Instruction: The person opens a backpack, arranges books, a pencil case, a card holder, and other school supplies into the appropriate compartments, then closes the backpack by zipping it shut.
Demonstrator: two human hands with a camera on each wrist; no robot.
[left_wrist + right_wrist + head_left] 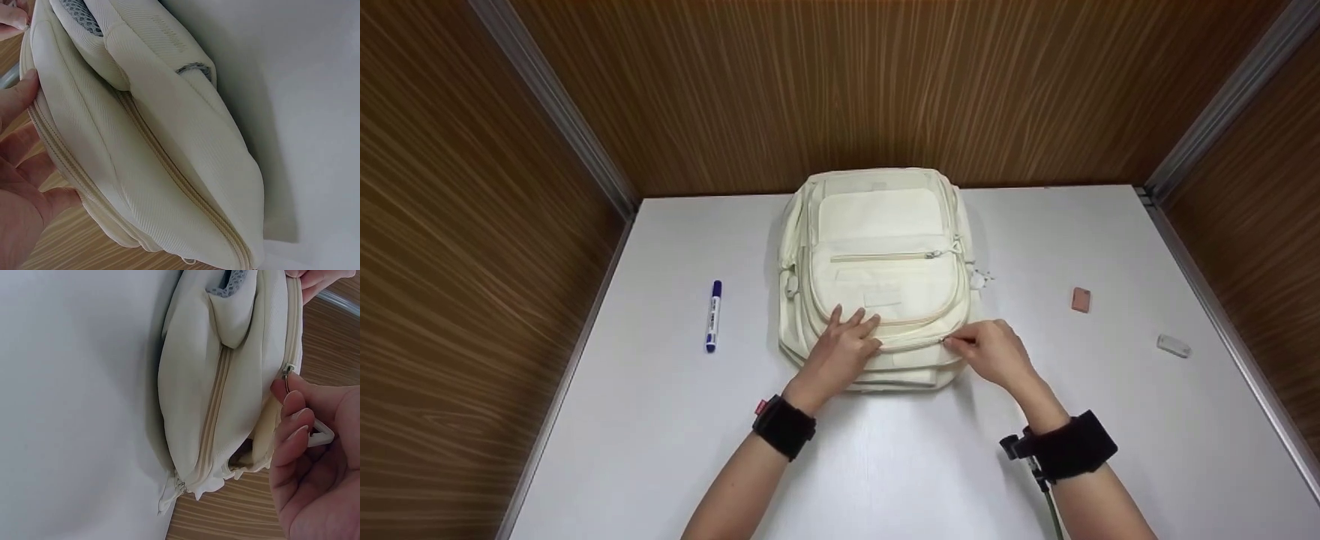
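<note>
Now your right hand (996, 354) pinches the zipper pull (287, 381); your left hand (840, 354), fingers apart, rests on the backpack (881, 217) lying on the table (622, 427). Slackness could jam the zipper (293, 323), though it's too small to judge.

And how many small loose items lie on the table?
3: a marker left of the backpack, a pink block right of it, and a pale block farther right. Any beneath the backpack would be hidden.

a black band (784, 427) with a red tag (760, 407) is worn on the left wrist (802, 396), while the right wrist (1042, 406) is wrapped in a bulkier black band (1078, 448) fitted with a thin green cable (1054, 516).
</note>
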